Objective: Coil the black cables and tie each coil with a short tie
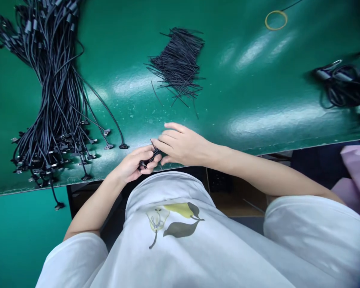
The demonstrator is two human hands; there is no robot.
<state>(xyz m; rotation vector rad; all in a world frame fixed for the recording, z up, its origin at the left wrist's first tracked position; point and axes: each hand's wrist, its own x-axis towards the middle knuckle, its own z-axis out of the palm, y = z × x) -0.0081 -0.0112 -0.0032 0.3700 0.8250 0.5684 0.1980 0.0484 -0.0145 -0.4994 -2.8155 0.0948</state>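
My left hand (136, 164) is closed around a small coiled black cable (143, 164) near the front edge of the table, and a dark connector end shows between its fingers. From the right, my right hand (180, 146) reaches over to the same coil. Its fingertips press at the upper side of the coil, while the little finger sticks out. A thin dark strip end shows by the fingertips; what they pinch is mostly hidden. Beyond my hands lies a pile of thin black ties (180, 60).
A large bundle of black cables (52, 88) with connector ends covers the left of the green table (228, 100), some ends hanging over the front edge. Coiled cables (345, 86) lie at the far right. A yellow ring (276, 20) sits at the back. Pink cloth (358, 168) shows at right.
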